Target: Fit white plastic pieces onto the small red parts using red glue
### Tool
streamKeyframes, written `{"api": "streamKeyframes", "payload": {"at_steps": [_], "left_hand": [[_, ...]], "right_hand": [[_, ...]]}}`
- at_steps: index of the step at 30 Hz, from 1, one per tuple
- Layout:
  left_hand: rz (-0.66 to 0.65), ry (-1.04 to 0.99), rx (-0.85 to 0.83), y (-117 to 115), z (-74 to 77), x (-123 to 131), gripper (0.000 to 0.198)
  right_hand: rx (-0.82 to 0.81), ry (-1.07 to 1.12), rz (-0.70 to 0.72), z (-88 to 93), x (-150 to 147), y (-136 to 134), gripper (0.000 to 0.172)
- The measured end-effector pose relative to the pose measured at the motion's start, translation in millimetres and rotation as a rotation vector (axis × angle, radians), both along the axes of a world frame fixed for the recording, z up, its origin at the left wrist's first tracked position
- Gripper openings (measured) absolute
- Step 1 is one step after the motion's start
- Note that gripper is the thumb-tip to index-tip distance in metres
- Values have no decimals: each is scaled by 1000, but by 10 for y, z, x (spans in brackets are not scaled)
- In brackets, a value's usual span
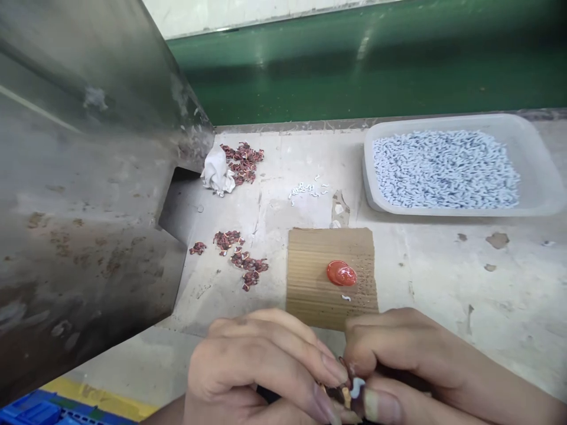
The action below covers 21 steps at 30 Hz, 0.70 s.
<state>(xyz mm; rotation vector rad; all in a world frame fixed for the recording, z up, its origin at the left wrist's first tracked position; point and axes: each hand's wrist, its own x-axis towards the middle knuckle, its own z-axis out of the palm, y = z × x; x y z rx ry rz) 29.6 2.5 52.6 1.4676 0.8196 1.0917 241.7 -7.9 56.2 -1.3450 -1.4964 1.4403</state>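
Observation:
My left hand [261,372] and my right hand [411,366] meet at the bottom edge of the view, fingers curled together in a pinch. Between the fingertips I see a small copper-wound coil part [342,394] and a small white plastic piece [357,386]. Just beyond the hands lies a brown cardboard square [310,289] with a blob of red paste [341,273] and one white piece on it. Which hand holds which small part I cannot make out.
A clear plastic tray [540,171] of several white pieces stands at the back right. Piles of reddish coil parts [241,260] lie left of the cardboard, more reddish coil parts [243,159] by a crumpled white cloth [218,172]. A grey metal housing [84,195] fills the left. A green belt [376,65] runs behind.

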Motion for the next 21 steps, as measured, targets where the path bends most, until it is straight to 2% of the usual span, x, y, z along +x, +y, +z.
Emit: {"api": "streamKeyframes", "payload": {"at_steps": [3,6,9,17,21], "left_hand": [[28,4,-25,-29,-9,-1,27],[66,20,-43,-60,-14,5,29],[99,56,-7,-66,-20,22,31],[112,36,-1,10,-44,75,32],[86,-56,-51,18,-55,105,27]], "right_hand": [[-9,10,49,20,80,86,38],[-91,72,265,69,162,189,27],[-174,103,448,100,193,253,30],[-100,-31,299,-38,194,126,24],[-103,-33,330,-5,279,86,27]]}}
